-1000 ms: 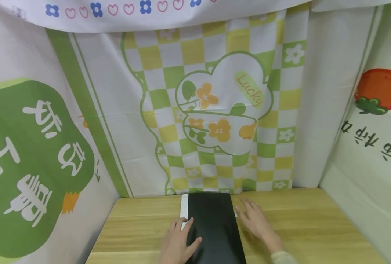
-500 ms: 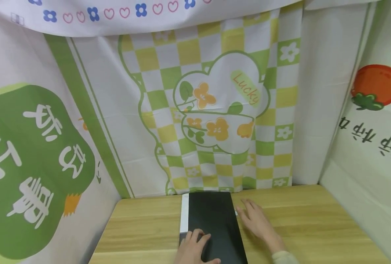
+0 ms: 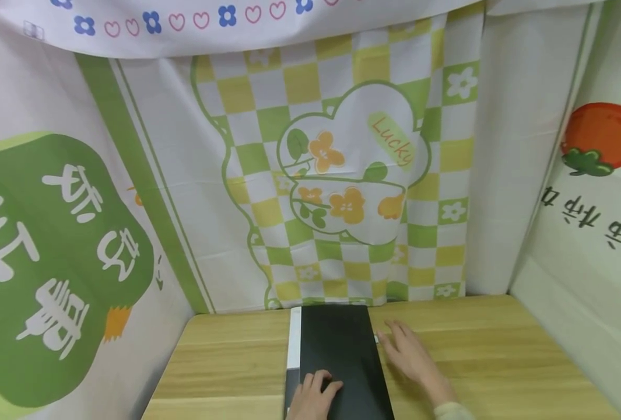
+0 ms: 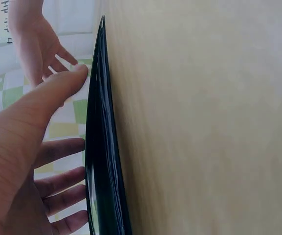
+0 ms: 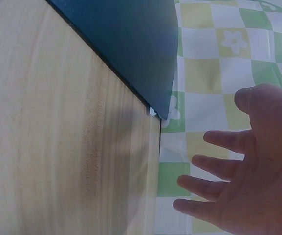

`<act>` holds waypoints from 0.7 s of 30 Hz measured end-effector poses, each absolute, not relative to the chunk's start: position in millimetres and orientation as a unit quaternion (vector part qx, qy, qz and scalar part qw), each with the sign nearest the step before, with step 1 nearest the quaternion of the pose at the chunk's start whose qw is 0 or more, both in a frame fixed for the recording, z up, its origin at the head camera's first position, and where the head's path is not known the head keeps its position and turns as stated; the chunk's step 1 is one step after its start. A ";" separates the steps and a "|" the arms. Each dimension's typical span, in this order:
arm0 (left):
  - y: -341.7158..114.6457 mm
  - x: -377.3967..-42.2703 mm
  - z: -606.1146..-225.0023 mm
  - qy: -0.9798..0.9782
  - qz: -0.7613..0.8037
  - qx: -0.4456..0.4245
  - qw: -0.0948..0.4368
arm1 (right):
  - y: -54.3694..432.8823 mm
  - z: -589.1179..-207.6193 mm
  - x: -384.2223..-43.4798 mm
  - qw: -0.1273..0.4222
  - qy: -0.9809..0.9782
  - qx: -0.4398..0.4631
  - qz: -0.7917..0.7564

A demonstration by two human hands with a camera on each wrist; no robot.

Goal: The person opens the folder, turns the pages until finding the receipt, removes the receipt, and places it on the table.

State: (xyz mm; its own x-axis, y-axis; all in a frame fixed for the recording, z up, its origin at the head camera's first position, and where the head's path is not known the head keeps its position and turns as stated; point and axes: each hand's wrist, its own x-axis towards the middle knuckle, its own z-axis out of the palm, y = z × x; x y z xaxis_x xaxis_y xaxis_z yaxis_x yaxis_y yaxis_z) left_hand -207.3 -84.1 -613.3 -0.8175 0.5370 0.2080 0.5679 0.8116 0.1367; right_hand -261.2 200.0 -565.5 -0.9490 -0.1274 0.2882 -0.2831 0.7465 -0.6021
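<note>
A black folder (image 3: 339,344) lies closed on the wooden table, with a white and grey strip (image 3: 294,344) along its left edge. On its cover rests my left hand (image 3: 312,396), fingertips touching it near the front. The left wrist view shows these fingers (image 4: 65,188) against the cover, and the folder's layered inner sheets (image 4: 109,142) at its edge. My right hand (image 3: 410,359) hovers just right of the folder with fingers spread, holding nothing. Beside the folder's right edge a small white bit (image 3: 376,338) sticks out.
The wooden table (image 3: 488,350) reaches back to a checkered green and yellow curtain (image 3: 320,256). Printed cloth walls stand at the left (image 3: 42,268) and right (image 3: 578,233). A white cloth (image 3: 158,41) hangs across the top.
My left hand has moved from the folder's left edge toward the front and slightly right, across the cover, uncovering the grey part of the strip. The right hand has barely moved.
</note>
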 end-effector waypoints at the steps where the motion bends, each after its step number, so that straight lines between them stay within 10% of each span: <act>1: -83.7 -206.8 -614.3 -0.949 -0.096 -0.288 0.081 | 199.5 -565.2 -261.5 0.110 -0.927 0.111 0.342; 14: -74.9 -202.4 -616.8 -0.953 -0.083 -0.277 0.088 | 201.3 -565.7 -260.9 0.084 -0.930 0.099 0.342; 21: -74.4 -201.8 -603.9 -0.952 -0.140 -0.273 -0.012 | 200.5 -564.5 -257.4 0.110 -0.932 0.110 0.327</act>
